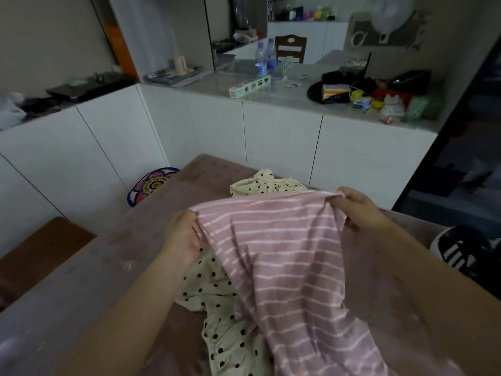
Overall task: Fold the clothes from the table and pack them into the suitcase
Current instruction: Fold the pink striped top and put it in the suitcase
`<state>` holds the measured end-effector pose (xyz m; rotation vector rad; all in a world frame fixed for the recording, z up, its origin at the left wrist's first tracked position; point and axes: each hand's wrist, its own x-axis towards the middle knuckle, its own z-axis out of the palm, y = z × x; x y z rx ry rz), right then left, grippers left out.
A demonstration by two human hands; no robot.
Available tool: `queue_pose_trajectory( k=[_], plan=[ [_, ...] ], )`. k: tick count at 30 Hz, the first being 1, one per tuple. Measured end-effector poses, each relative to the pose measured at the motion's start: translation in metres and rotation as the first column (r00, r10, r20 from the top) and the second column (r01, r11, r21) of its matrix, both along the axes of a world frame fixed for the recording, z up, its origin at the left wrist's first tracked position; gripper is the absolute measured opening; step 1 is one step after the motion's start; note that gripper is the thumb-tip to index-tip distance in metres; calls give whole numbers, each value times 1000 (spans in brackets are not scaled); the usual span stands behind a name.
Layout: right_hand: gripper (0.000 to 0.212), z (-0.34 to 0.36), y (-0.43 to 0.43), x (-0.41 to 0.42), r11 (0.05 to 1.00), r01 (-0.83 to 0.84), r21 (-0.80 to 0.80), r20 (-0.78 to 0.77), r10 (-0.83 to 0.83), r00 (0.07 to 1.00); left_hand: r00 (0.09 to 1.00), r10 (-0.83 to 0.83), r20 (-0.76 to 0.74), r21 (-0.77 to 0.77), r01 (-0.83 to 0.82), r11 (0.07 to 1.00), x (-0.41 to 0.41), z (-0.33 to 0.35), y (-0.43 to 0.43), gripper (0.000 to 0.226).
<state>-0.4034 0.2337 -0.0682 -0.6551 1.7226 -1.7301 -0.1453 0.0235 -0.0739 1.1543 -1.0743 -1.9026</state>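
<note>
Left hand (182, 234) pinched shut on one top corner of pink cotton garment with thin white stripes (287, 256), lifted above mauve-covered table (89, 270). Right hand (357, 210) clenched on other corner. Underneath, cream black-dotted garment (214, 291); far right, black-and-white striped item (461, 253).

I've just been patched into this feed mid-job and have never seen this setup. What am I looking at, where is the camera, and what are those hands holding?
There is no machine here: a person works with bare hands, and the single picture comes from a wide-angle camera worn on their head, looking forward and down. The left hand and right hand each grip the top edge of a pink striped garment, lifting it off the table. Under it lies a cream polka-dot garment. Behind the table stand white cabinets with a cluttered counter. No suitcase shows in this view.
</note>
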Motion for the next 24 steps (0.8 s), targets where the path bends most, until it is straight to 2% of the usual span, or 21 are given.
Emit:
queue_pose_trajectory(
  k=[2, 3, 5, 7, 8, 9, 10, 11, 12, 13, 15, 17, 20, 21, 23, 24],
  plan=[
    [19, 25, 10, -10, 987, -133, 91, -107, 143, 984, 1000, 17, -7, -15, -17, 1000, 0, 15, -17, 28],
    [14, 37, 16, -12, 952, -227, 205, -192, 267, 944, 1000, 19, -21, -40, -20, 999, 0, 23, -25, 34],
    [11, 51, 27, -16, 822, -334, 461, -338, 510, 791, 999, 14, -46, -58, -17, 998, -1, 35, -42, 35],
    [23, 55, 33, -17, 642, -262, 721, -404, 696, 593, 999, 11, -45, -112, -16, 994, -5, 56, -40, 23],
    [29, 53, 34, -21, 570, -178, 802, -419, 749, 514, 1000, -4, -20, -198, 0, 980, -9, 67, -35, 19],
    [29, 50, 35, -29, 540, -75, 838, -456, 770, 445, 999, -21, 50, -325, 36, 945, -11, 78, -28, 19],
    [25, 51, 35, -35, 555, 40, 831, -524, 756, 391, 988, -33, 148, -466, 100, 879, -13, 85, -21, 20],
    [20, 57, 36, -42, 589, 138, 796, -592, 713, 376, 967, -60, 249, -576, 198, 793, -13, 92, -14, 15],
    [19, 65, 40, -50, 653, 190, 733, -665, 629, 402, 928, -106, 357, -629, 322, 708, -11, 98, -8, 6],
    [23, 76, 44, -58, 717, 218, 662, -719, 525, 455, 874, -156, 460, -639, 448, 626, -7, 103, -5, 10],
    [25, 99, 53, -73, 787, 247, 565, -764, 387, 516, 724, -219, 654, -566, 661, 492, -1, 109, -7, 27],
    [23, 113, 59, -87, 776, 282, 564, -773, 377, 510, 607, -219, 764, -493, 768, 409, 1, 112, -9, 32],
    [12, 123, 54, -104, 704, 348, 619, -762, 432, 482, 584, -119, 803, -513, 778, 362, 3, 119, -13, 33],
    [17, 126, 50, -109, 691, 357, 629, -755, 432, 493, 579, -77, 812, -518, 774, 364, 5, 122, -17, 27],
    [23, 136, 46, -110, 746, 324, 582, -757, 350, 552, 564, -5, 826, -520, 765, 381, 12, 126, -28, 23],
    [25, 140, 45, -111, 810, 268, 522, -728, 259, 635, 558, 10, 830, -514, 757, 404, 16, 128, -32, 24]
  ],
)
